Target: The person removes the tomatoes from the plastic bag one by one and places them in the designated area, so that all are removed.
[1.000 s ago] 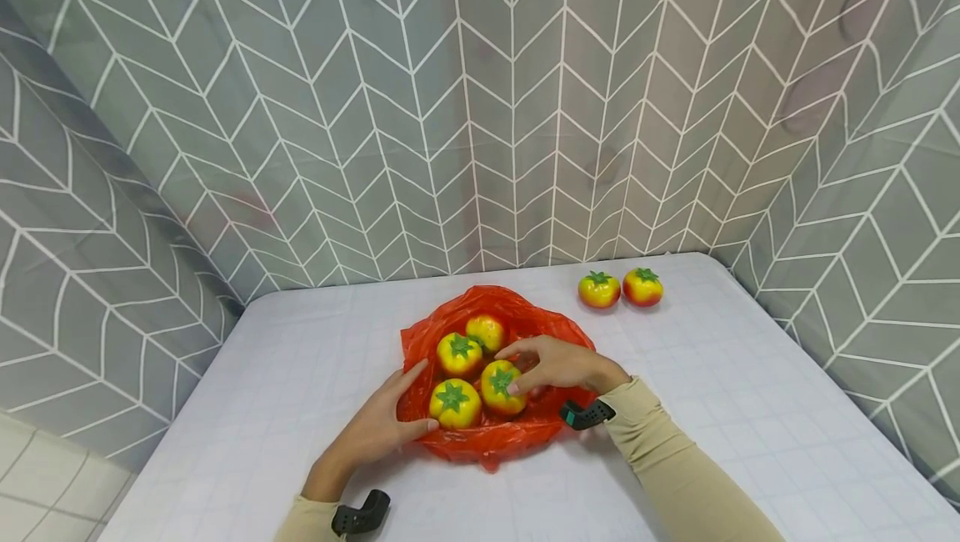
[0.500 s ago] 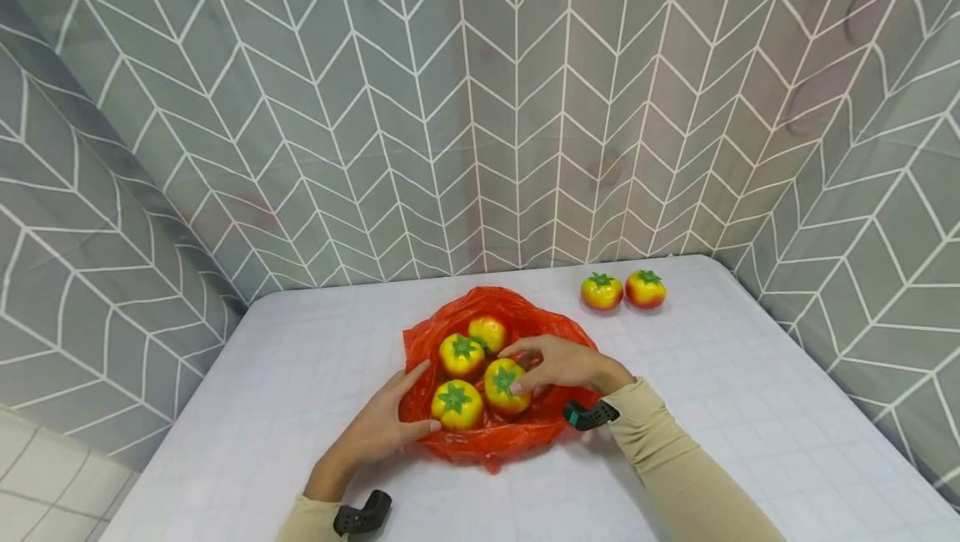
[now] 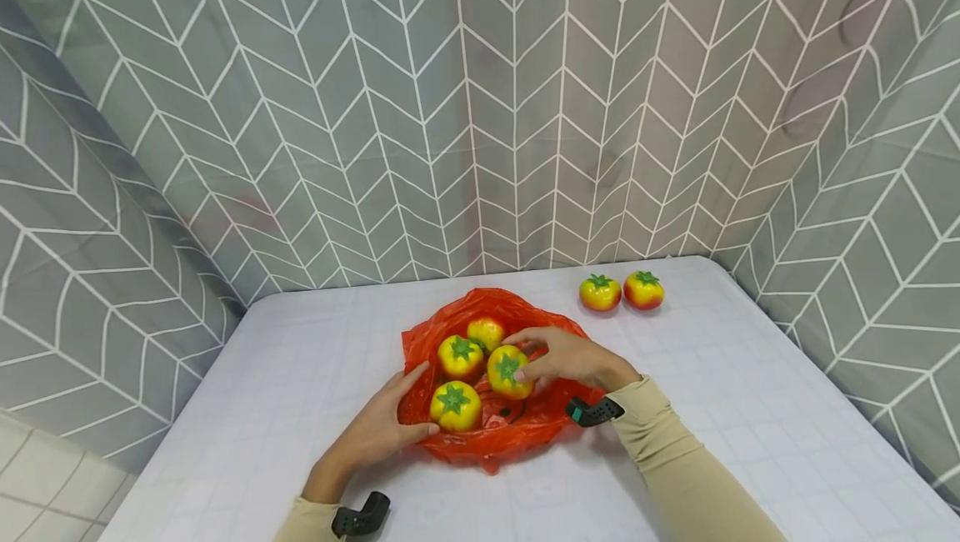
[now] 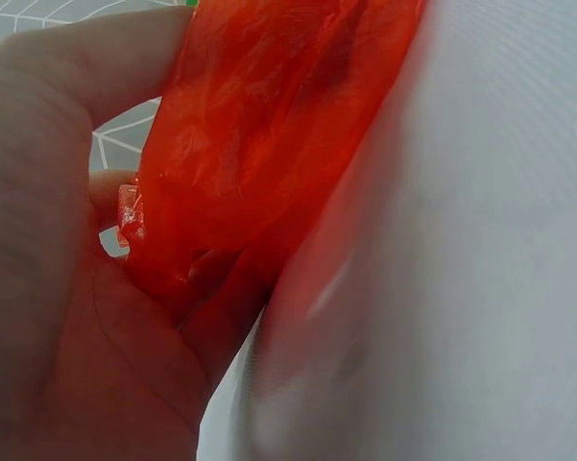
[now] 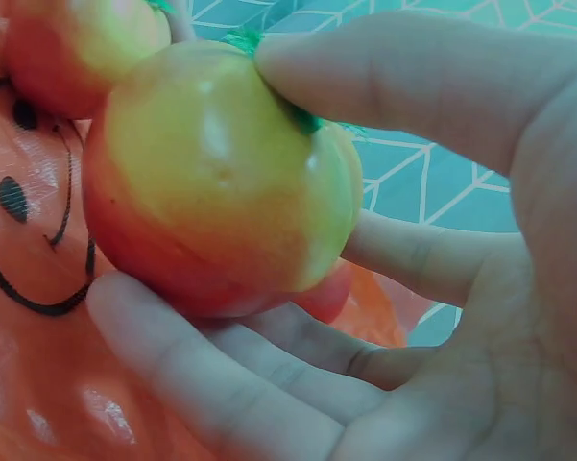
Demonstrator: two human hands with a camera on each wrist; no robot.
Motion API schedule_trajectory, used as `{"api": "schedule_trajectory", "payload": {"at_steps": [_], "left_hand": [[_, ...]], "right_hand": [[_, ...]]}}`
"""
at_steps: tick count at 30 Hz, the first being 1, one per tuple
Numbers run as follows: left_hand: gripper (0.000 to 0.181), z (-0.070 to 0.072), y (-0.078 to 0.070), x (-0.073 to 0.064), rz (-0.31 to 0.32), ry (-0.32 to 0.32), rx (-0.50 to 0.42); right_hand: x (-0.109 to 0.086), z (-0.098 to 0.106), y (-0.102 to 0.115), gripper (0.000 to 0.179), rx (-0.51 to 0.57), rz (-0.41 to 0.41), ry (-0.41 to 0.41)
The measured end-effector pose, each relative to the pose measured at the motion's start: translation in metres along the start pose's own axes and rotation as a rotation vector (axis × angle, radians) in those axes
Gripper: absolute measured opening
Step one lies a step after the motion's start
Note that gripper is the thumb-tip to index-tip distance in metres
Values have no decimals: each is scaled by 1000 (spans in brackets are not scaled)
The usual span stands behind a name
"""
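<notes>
Right hand (image 3: 564, 358) gripping a fruit (image 3: 502, 377) over the red bag (image 3: 498, 444).
Thumb (image 5: 394, 82) and fingers (image 5: 187, 370) oppose, likely to steady it; the left hand (image 3: 378, 423) grips the bag's side, seemingly to hold it wide, three more fruits (image 3: 455, 414) between the hands.

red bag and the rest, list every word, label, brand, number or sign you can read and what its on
No words, brands or numbers can be read in any view.
Bag: a black smiley face is printed on it, no lettering visible.
Held fruit: no lettering visible.
Right wristband: teal mark, too small to read.
</notes>
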State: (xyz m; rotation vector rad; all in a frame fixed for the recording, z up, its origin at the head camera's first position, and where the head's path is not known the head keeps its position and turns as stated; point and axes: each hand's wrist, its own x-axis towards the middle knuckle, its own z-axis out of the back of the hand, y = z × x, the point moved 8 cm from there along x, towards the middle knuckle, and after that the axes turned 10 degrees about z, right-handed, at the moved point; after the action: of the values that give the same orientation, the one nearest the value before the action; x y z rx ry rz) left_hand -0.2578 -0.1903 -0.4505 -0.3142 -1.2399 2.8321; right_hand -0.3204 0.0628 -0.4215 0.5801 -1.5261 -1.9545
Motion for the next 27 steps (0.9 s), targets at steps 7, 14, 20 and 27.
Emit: {"api": "schedule_trajectory", "payload": {"at_steps": [7, 14, 20, 27], "left_hand": [[94, 0, 1, 2, 2, -1, -5], [94, 0, 0, 0, -3, 0, -12], [94, 0, 1, 2, 1, 3, -11], [94, 0, 0, 1, 1, 1, -8]], "right_hand": [[-1, 6, 2, 58, 19, 4, -20], [-2, 7, 5, 59, 33, 21, -28], [-3, 8, 10, 60, 37, 40, -21], [-4, 13, 14, 56, 57, 52, -45]]}}
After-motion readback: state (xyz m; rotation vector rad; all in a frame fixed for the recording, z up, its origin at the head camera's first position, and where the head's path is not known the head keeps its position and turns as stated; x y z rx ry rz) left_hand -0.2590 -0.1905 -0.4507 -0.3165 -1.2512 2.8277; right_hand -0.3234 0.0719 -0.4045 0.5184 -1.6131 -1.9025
